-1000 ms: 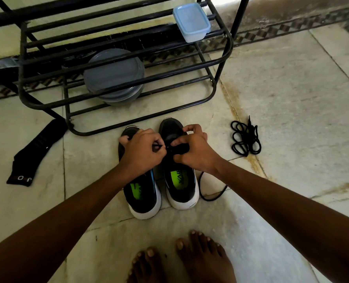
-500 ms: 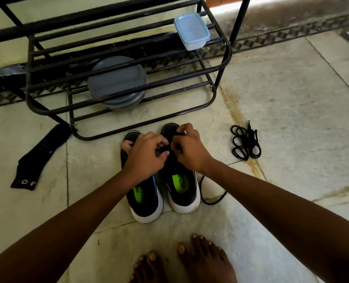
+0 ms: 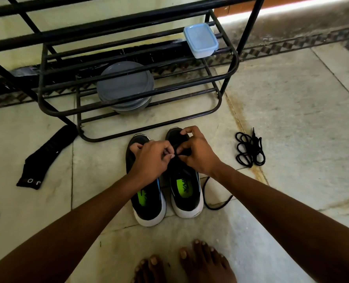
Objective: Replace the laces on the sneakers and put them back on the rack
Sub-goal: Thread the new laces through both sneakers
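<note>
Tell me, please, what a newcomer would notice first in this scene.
At the centre, the left hand and right hand pinch a black lace over the right-side sneaker, beside the other sneaker on the floor. A coiled lace lies to their right; a black metal rack stands behind.

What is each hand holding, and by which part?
Both the left hand and right hand pinch the black lace with their fingers where it crosses the right sneaker; its other end trails on the floor.
</note>
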{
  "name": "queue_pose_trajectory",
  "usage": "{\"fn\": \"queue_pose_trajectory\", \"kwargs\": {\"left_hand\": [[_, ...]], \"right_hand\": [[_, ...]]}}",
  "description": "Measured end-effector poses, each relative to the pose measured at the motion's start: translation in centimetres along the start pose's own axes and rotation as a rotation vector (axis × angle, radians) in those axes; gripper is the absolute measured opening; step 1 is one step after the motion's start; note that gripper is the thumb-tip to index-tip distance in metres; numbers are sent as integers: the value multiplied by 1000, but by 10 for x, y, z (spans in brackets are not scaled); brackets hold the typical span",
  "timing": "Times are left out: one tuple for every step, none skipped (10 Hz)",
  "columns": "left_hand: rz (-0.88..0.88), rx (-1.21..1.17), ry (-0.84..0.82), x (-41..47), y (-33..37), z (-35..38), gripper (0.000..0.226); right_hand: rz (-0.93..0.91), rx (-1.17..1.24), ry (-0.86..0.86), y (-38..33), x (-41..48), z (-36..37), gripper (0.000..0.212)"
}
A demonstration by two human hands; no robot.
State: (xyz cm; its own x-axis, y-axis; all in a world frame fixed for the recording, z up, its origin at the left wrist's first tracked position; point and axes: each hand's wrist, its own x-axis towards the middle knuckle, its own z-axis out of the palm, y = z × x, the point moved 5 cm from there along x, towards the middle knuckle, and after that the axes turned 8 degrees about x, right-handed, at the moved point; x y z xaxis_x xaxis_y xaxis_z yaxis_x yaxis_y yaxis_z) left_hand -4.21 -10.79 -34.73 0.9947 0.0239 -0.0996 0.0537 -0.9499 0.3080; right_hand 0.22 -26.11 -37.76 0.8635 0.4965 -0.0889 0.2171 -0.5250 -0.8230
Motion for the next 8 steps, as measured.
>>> {"fn": "queue_pose_trajectory", "kwargs": {"left_hand": [[-10,-40,11,1,-2,1,11],[35,-95,29,4,-4,0,11],[134,-106,-44,7,-1,0,32],[157,23,-164,4,3,4,64],[169,167,-149,3,3,4,74],[160,177,-150,3,3,5,73],[167,175,-159,3,2,6,75],[179,192,-181,3,0,8,79]], "right_hand": [[-26,-40,4,1,2,0,11],[-74,-75,1,2,-1,1,11],[-99,-75,5,3,-3,3,7],[-175,-125,24,1,-6,5,13],[-263,-156,86,-4,-7,-8,15],[-243,31,246,-14,-12,-31,16],[72,873,289,-20,-13,-41,17],[214,930,90,-22,-9,-50,21]]}}
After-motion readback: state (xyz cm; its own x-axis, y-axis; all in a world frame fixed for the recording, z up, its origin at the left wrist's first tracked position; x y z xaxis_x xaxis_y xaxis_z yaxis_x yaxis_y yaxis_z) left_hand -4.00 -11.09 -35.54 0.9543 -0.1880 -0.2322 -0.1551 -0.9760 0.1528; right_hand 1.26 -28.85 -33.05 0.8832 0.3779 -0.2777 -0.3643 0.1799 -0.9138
